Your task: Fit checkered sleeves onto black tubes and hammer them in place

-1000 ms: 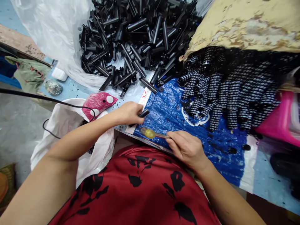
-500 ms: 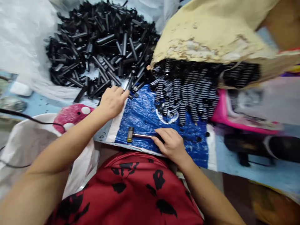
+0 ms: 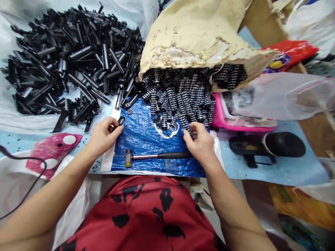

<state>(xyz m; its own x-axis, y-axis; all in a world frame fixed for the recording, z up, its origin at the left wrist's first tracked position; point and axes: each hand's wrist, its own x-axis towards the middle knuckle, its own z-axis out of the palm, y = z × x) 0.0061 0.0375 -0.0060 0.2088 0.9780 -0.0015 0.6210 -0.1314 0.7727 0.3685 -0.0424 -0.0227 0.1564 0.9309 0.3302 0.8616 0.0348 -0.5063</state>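
Note:
My left hand point(image 3: 105, 135) is closed around a small black plastic part point(image 3: 121, 120), whose end shows past the fingertips above the mat's left edge. With thumb and fingers my right hand point(image 3: 201, 142) grips the near end of a black-and-white ribbed cylinder point(image 3: 184, 124) at the front of a heap of ribbed cylinders point(image 3: 193, 94). These spill from a torn yellowish paper sack point(image 3: 180, 38). Between my hands and nearer to me, a small hammer point(image 3: 146, 157) lies on the blue plastic mat point(image 3: 141, 130), its yellow-tipped head to the left and its black grip to the right.
A large pile of black plastic tubes and clips point(image 3: 75, 59) covers the back left on clear plastic sheeting. A pink tray point(image 3: 243, 128) and a black bottle point(image 3: 282, 144) stand at right. A pink patterned packet point(image 3: 52, 153) lies at left beside a black cable point(image 3: 34, 158).
My left hand has drawn back from the black pile with a part in it. My right hand has left the hammer handle and moved up to a ribbed cylinder. The view has shifted right.

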